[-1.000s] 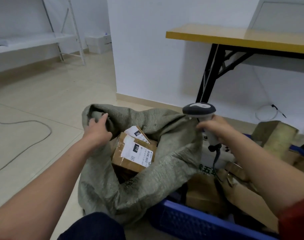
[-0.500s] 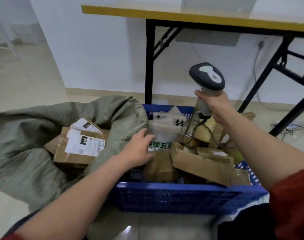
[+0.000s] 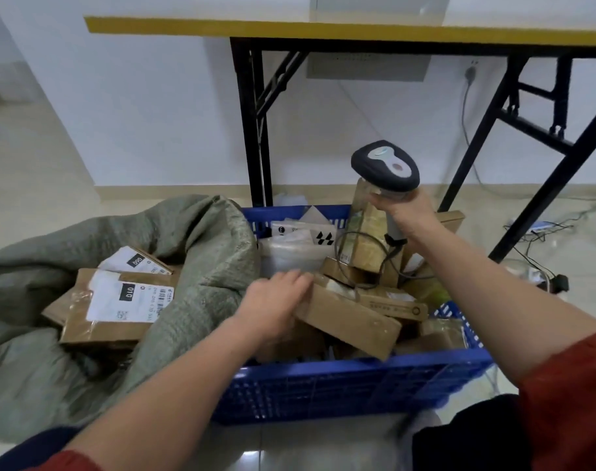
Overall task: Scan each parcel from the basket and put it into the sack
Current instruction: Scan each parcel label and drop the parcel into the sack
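Here the left grip (image 3: 276,300) curls round a long brown cardboard parcel (image 3: 351,322); the right grip (image 3: 408,215), beyond it, clasps a dark grey plastic scanner (image 3: 385,166).

I see a parcel-sorting room: taped cartons (image 3: 349,322) heaped in a blue basket (image 3: 323,385), a woven sack (image 3: 205,266), a barcode scanner (image 3: 386,168)

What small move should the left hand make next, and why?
Probably curl the fingers round the long brown box and lift it toward the scanner. The left hand lies on that box's end in the blue basket, its grip unclear, while the right hand holds the scanner raised above it.
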